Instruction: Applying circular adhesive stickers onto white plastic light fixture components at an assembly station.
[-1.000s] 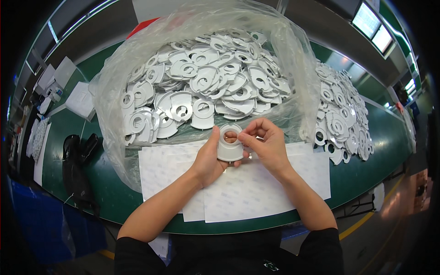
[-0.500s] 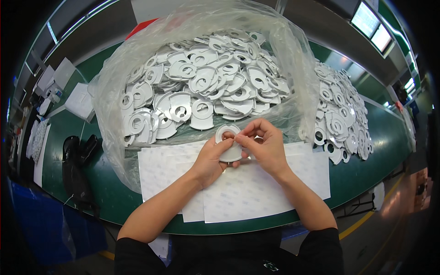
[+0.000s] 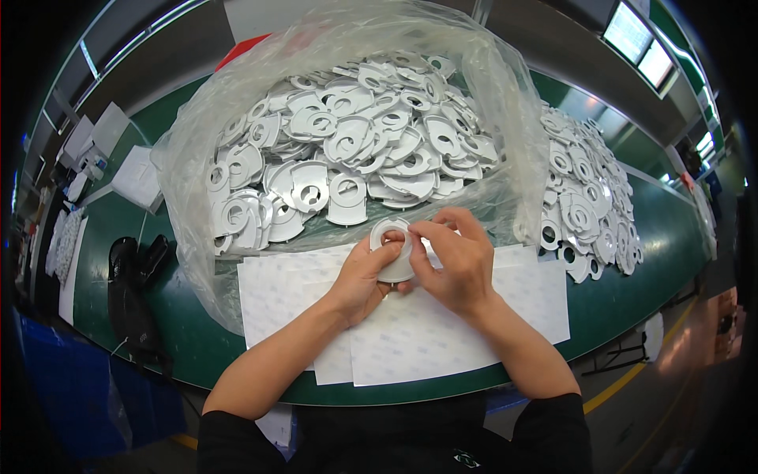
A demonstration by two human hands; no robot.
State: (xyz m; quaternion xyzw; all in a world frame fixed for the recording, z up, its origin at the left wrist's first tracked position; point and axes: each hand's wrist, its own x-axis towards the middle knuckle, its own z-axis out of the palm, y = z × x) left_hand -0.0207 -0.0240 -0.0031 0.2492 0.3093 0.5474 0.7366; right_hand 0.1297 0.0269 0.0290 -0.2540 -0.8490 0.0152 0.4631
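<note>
A white plastic part [image 3: 397, 269], a ring with a hole at its far end and a wider rounded plate below, is held up over the paper sheets. My left hand [image 3: 362, 278] grips it from the left, thumb on its face beside the hole and fingers behind. My right hand [image 3: 464, 267] bends in from the right, index fingertip against the ring's upper right rim and thumb at the part's right edge. Whether anything thin lies under those fingertips is too small to tell. White sheets with faint printing [image 3: 442, 336] lie overlapped under both hands.
Beyond my hands, a large clear plastic bag [image 3: 505, 118] lies open around a heap of similar white parts [image 3: 347, 142]. Another pile [image 3: 588, 205] sits to its right on the green table [image 3: 639, 292]. A black object [image 3: 134, 300] and a white box [image 3: 138, 175] are at left.
My right fingers have shifted slightly up along the ring, and the thumb has parted from the index finger, down to the part's right edge. My left hand has barely moved.
</note>
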